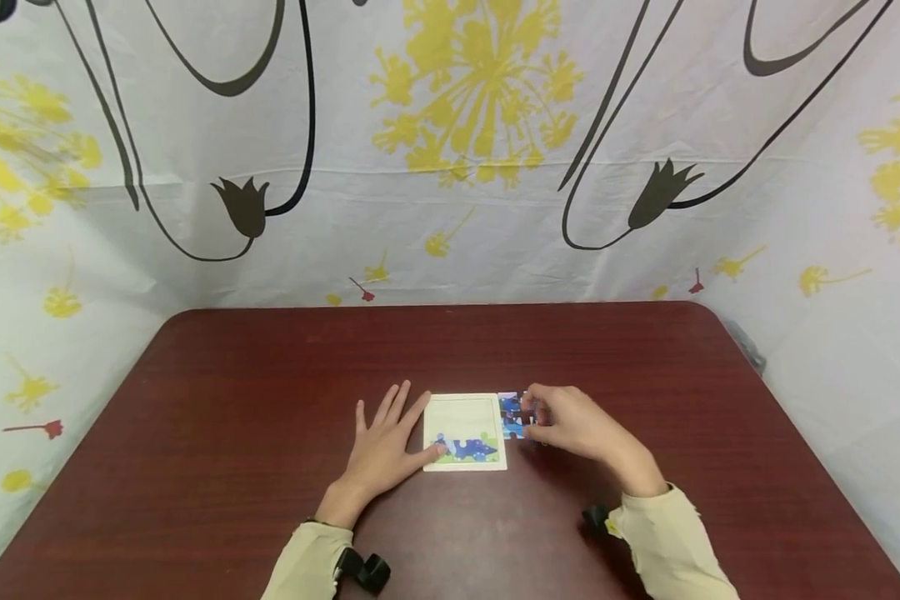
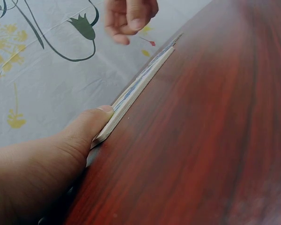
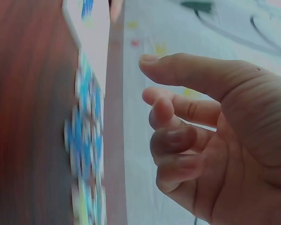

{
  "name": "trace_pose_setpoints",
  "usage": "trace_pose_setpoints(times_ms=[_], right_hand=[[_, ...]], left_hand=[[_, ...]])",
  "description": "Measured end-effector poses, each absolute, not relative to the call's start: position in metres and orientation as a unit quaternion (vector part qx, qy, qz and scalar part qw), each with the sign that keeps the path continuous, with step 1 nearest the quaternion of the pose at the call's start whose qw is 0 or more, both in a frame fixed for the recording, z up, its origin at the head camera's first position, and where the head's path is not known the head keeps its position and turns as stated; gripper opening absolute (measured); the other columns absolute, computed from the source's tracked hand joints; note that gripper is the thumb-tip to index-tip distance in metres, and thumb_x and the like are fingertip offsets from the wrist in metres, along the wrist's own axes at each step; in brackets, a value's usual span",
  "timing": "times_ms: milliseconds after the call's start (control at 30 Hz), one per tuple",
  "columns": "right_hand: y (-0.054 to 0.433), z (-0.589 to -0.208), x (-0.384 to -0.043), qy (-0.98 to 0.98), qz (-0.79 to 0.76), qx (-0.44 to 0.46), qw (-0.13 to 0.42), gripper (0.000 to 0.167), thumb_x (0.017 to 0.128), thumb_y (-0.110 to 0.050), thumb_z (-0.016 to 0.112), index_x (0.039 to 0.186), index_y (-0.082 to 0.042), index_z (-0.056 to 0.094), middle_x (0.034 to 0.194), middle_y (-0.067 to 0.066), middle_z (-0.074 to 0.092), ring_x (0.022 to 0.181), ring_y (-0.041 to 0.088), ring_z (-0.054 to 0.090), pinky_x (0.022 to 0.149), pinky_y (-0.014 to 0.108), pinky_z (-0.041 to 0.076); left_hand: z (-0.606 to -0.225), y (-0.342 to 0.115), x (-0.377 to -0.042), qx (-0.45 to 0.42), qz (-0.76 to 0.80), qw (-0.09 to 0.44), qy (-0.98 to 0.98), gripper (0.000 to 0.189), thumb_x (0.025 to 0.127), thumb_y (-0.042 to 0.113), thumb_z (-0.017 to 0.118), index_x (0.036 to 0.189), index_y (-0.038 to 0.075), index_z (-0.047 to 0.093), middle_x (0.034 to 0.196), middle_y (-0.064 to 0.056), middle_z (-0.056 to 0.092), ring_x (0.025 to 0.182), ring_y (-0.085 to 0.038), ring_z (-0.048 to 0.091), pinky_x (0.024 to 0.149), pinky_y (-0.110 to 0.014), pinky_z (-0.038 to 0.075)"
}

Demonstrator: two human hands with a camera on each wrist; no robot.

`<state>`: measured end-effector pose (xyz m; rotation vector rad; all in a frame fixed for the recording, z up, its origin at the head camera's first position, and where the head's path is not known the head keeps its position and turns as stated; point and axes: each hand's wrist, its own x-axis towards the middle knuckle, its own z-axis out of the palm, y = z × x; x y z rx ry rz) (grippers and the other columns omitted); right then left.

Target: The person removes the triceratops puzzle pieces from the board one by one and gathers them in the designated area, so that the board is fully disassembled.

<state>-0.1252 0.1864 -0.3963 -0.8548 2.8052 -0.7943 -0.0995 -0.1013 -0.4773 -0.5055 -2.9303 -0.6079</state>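
A pale, square jigsaw tray (image 1: 461, 415) lies flat on the table, with joined blue and green puzzle pieces (image 1: 471, 451) along its near side. My left hand (image 1: 381, 457) is spread at the tray's left, its thumb (image 2: 104, 110) pressing on the rim near the corner. Loose blue puzzle pieces (image 1: 509, 417) lie against the tray's right side. Over them hovers my right hand (image 1: 579, 423), fingers loosely bent and thumb apart from them. In the right wrist view nothing shows between those fingers, and the row of pieces (image 3: 85, 136) is beside the hand.
The dark red wooden table (image 1: 285, 367) has rounded far corners. Behind it and at both sides hangs a white cloth (image 1: 330, 217) with yellow and dark flower prints. A black strap mount (image 1: 367, 572) sits on the left cuff, another (image 1: 596, 518) on the right.
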Motion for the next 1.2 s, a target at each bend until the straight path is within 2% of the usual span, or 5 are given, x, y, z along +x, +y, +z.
trace_pose_setpoints(times_ms=[200, 433, 767, 967, 1200], right_hand=[[0.137, -0.399, -0.120, 0.904, -0.257, -0.329, 0.088, 0.018, 0.079, -0.013, 0.072, 0.092, -0.007, 0.062, 0.066, -0.011, 0.052, 0.057, 0.005, 0.047, 0.058, 0.025, 0.042], [0.096, -0.415, -0.115, 0.904, -0.215, -0.361, 0.084, 0.015, 0.079, -0.012, 0.071, 0.090, -0.006, 0.064, 0.062, -0.006, 0.049, 0.052, 0.005, 0.042, 0.051, 0.023, 0.039], [0.096, -0.431, -0.113, 0.890, -0.271, -0.353, 0.095, 0.014, 0.083, -0.011, 0.070, 0.091, -0.008, 0.059, 0.061, -0.010, 0.047, 0.051, 0.003, 0.042, 0.050, 0.022, 0.039], [0.098, -0.432, -0.113, 0.883, -0.285, -0.359, 0.096, 0.018, 0.083, -0.013, 0.071, 0.093, -0.008, 0.056, 0.061, -0.010, 0.046, 0.052, 0.002, 0.042, 0.052, 0.022, 0.039], [0.094, -0.429, -0.112, 0.891, -0.274, -0.352, 0.086, 0.022, 0.081, -0.012, 0.071, 0.092, -0.008, 0.053, 0.060, -0.011, 0.045, 0.052, 0.003, 0.043, 0.051, 0.023, 0.039]], left_hand=[[-0.476, -0.101, -0.100, -0.165, -0.201, 0.046, -0.964, 0.083, 0.080, 0.069, 0.050, 0.148, 0.025, 0.030, 0.153, -0.008, 0.020, 0.140, -0.024, 0.012, 0.103, -0.064, -0.001], [-0.477, -0.101, -0.100, -0.169, -0.189, 0.050, -0.966, 0.081, 0.082, 0.067, 0.050, 0.148, 0.025, 0.030, 0.153, -0.009, 0.020, 0.140, -0.025, 0.013, 0.102, -0.065, 0.001], [-0.476, -0.101, -0.100, -0.178, -0.191, 0.047, -0.964, 0.080, 0.084, 0.069, 0.045, 0.148, 0.024, 0.029, 0.153, -0.010, 0.018, 0.140, -0.026, 0.012, 0.102, -0.065, 0.000], [-0.475, -0.100, -0.099, -0.176, -0.196, 0.062, -0.963, 0.054, 0.097, 0.048, 0.038, 0.146, 0.023, 0.035, 0.151, -0.011, 0.023, 0.139, -0.027, 0.016, 0.101, -0.066, 0.004], [-0.475, -0.101, -0.099, -0.174, -0.188, 0.070, -0.964, 0.050, 0.099, 0.041, 0.039, 0.145, 0.023, 0.036, 0.151, -0.011, 0.026, 0.139, -0.027, 0.019, 0.100, -0.067, 0.006]])
